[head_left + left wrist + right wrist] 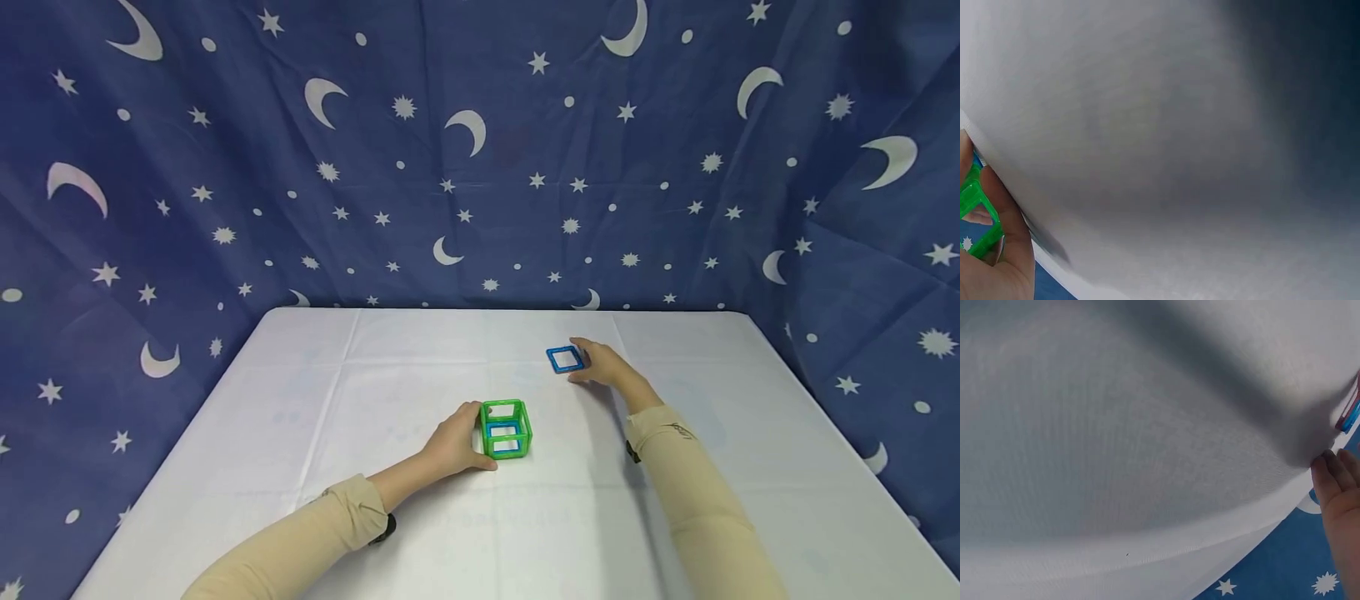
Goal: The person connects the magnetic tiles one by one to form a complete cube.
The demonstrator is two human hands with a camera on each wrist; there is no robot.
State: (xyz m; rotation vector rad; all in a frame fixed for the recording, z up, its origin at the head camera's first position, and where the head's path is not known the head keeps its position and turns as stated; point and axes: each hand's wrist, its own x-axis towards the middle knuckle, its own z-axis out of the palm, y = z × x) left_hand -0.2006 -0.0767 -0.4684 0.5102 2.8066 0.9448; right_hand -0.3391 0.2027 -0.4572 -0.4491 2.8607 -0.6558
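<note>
A small cube of square frame tiles (pixel 522 417) stands at the middle of the table, with green sides and a blue square at its bottom. My left hand (pixel 453 442) holds it from the left, fingers along its far left edge and thumb near its front corner. In the left wrist view, the fingers of my left hand (pixel 1007 250) curve round the green frame (pixel 974 197). Farther back, a blue square frame tile (pixel 553 362) lies flat. My right hand (pixel 602 367) is at its right edge, thumb and fingers spread around that side without visibly pinching it.
A white cloth covers the table (pixel 405 358). Behind it and along both sides hangs a dark blue curtain (pixel 510 225) with white moons and stars. Light creases run across the cloth.
</note>
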